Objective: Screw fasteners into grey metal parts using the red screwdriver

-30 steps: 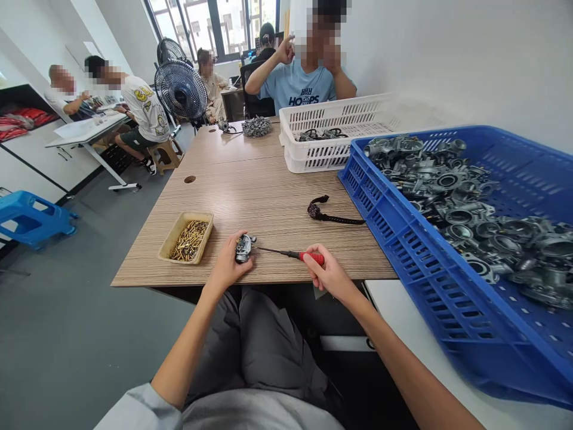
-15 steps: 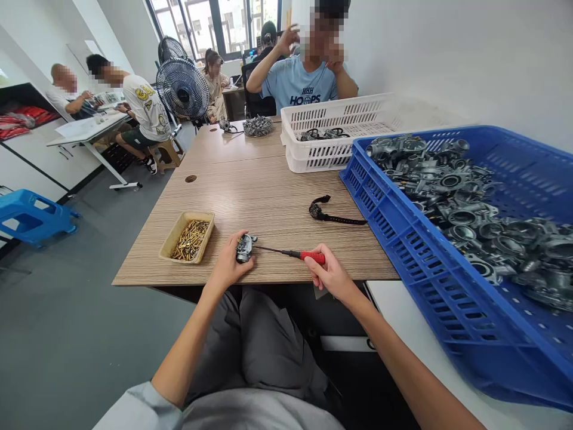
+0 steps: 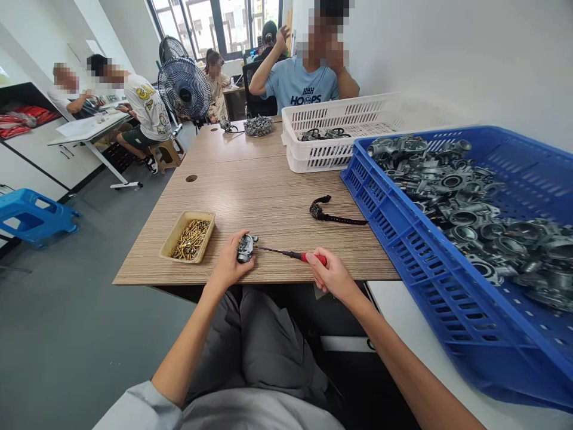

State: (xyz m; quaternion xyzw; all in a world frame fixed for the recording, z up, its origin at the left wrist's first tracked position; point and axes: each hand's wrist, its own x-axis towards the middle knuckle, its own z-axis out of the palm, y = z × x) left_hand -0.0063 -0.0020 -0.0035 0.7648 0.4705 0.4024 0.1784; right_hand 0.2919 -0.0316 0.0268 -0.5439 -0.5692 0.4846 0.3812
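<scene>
My left hand grips a small grey metal carburetor part resting on the wooden table near its front edge. My right hand is closed on the red handle of a screwdriver. The thin dark shaft points left and its tip meets the part. A shallow tan tray of small brass screws lies just left of my left hand.
A big blue crate full of grey metal parts fills the right side. Behind it stands a white basket. A black strap lies mid-table. A person in a blue shirt sits at the far end; others sit at the left by a fan.
My hands, the part and the screwdriver stay almost still. My right fingers have shifted a little on the red handle. The person opposite has moved a raised hand.
</scene>
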